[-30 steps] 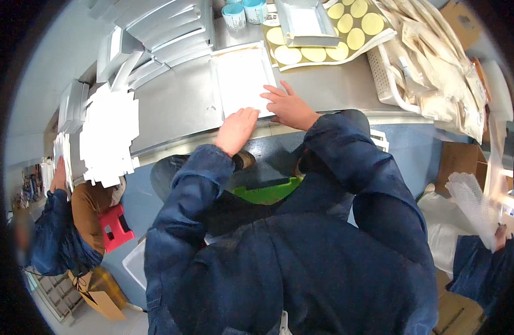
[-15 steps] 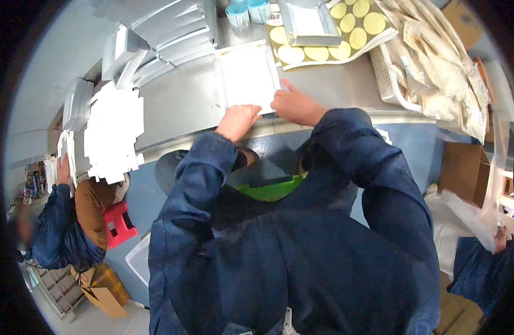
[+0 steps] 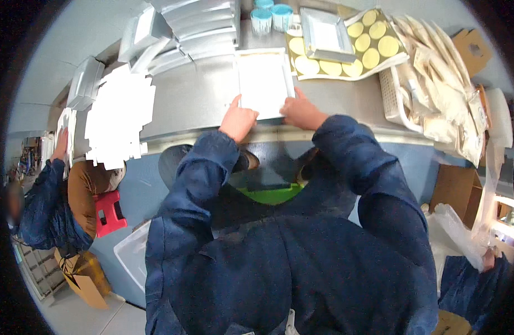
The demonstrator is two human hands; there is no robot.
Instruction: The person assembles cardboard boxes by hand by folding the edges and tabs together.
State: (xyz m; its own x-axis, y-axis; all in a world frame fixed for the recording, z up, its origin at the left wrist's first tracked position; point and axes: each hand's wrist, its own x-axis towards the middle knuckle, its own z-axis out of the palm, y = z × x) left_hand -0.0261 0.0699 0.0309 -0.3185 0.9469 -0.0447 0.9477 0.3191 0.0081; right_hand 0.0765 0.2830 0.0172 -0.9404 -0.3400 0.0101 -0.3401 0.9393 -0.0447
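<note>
A shallow white box [image 3: 262, 84] with raised edges lies on the steel table in front of me. My left hand [image 3: 238, 119] is at its near left corner, one finger pointing up along the side and the others curled in at the near edge. At the near right corner, my right hand [image 3: 304, 113] grips the rim the same way, one finger up along the side. Both hands are closed on the box's corners; the fingertips at the near edge are partly hidden. Right of the box is a sheet of round yellow stickers [image 3: 371, 56], with a grey box [image 3: 327, 54] on it.
Blue-and-white cups [image 3: 261, 23] stand at the back. Stacked grey boxes [image 3: 204, 28] and a pile of white flat blanks [image 3: 120, 117] are to the left. A white basket [image 3: 391, 92] of beige packets [image 3: 435, 89] is at the right. Other people work at both sides.
My hands have moved apart from the middle of the near edge out to the box's two near corners. The view has shifted slightly.
</note>
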